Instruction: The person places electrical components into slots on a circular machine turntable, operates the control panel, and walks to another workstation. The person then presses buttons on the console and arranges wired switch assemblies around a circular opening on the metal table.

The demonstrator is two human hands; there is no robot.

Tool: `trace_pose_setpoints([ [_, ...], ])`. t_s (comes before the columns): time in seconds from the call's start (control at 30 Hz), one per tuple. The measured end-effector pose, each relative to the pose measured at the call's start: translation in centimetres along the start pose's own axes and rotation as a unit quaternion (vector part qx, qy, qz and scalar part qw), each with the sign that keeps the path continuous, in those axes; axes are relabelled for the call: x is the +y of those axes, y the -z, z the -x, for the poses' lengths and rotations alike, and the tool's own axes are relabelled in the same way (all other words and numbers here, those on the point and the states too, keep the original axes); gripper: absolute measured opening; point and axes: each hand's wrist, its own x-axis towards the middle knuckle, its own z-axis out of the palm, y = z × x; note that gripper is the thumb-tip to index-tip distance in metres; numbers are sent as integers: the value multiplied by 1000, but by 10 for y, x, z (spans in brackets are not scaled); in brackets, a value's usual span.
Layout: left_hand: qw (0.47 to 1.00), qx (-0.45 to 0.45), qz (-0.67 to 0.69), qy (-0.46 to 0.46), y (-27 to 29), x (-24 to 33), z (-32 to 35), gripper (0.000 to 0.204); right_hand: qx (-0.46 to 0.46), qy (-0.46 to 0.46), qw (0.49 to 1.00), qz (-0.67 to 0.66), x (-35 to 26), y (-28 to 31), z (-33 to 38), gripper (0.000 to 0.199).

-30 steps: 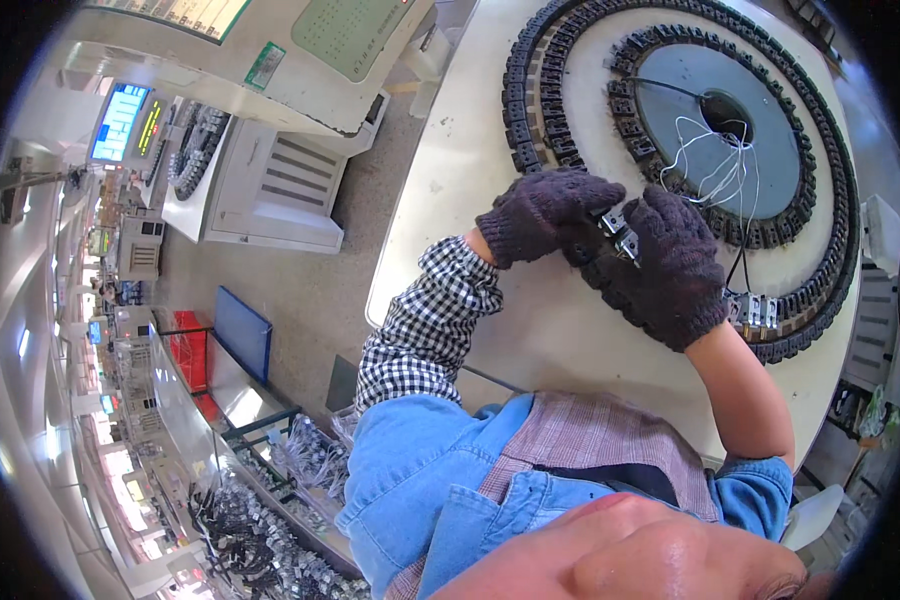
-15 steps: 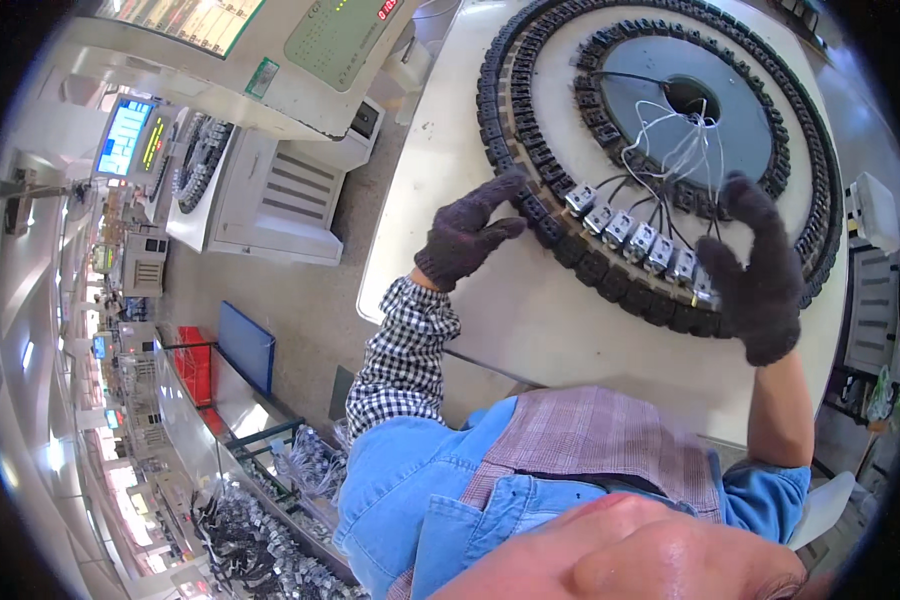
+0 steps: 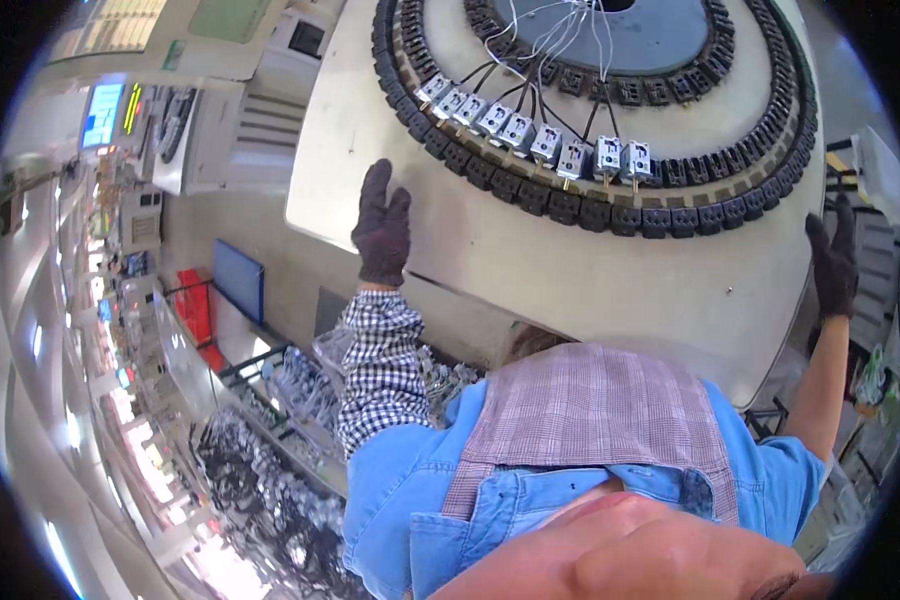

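Observation:
Both of my hands wear dark knit gloves and hold nothing. My left hand (image 3: 382, 228) is raised with fingers stretched upward over the left part of the pale table (image 3: 450, 235), apart from the ring. At the table's right edge, my right hand (image 3: 836, 262) has its thumb and fingers spread. Between and beyond them lies a large round track of black segments (image 3: 622, 220). Along its near side sits a row of several small silver motors (image 3: 517, 131) with short shafts. Dark leads and thin white wires (image 3: 560, 42) run from them toward the grey central disc (image 3: 650, 45).
A light-coloured machine cabinet (image 3: 235, 150) stands beyond the table's left side. Lower left, a blue panel (image 3: 238, 282) and red bin (image 3: 194, 305) stand near a rack heaped with wired parts (image 3: 270, 500). A grey slatted unit (image 3: 875, 255) is at the right.
My hands have moved apart and away from the ring, the right one out to the table's edge. The view has shifted, and the row of motors now shows more fully.

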Motion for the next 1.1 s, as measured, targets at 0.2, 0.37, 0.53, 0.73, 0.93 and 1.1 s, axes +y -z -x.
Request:
trace_pose_setpoints([
  [0.2,997,-25,-63,-40,-25,45,3,55,8,-50,999,-6,64,-47,31,65],
  [0.37,992,-8,-81,-93,-31,45,-2,58,-15,-96,994,-57,45,-39,29,63],
  [0.53,949,46,-191,-248,-45,55,-22,55,7,-99,995,17,45,-38,30,60],
  [0.73,925,79,-124,-350,-59,53,-20,52,-33,-59,990,124,42,-32,34,58],
  [0.93,938,29,-133,-319,-53,55,-17,55,-7,-144,987,73,20,-31,30,57],
  [1.1,934,43,-102,-340,-59,70,6,57,30,-54,998,30,45,-38,30,55],
])
